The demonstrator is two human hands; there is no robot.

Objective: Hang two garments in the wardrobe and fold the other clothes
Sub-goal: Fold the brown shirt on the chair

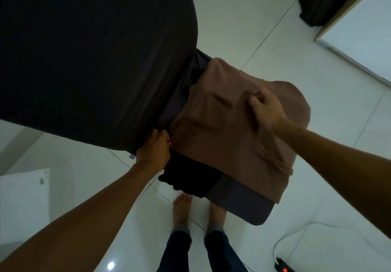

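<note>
A folded brown garment lies on top of a pile on a grey padded stool. Under it a black garment sticks out at the near left, and grey cloth shows at the far left. My left hand pinches the brown garment's left edge. On the upper right of the brown garment, my right hand pinches a bunch of its fabric with curled fingers.
A big dark mattress or bed fills the upper left, touching the stool. The floor is white tile. My bare feet stand just before the stool. A power strip with a white cable lies at the lower right. A wardrobe panel stands at the upper right.
</note>
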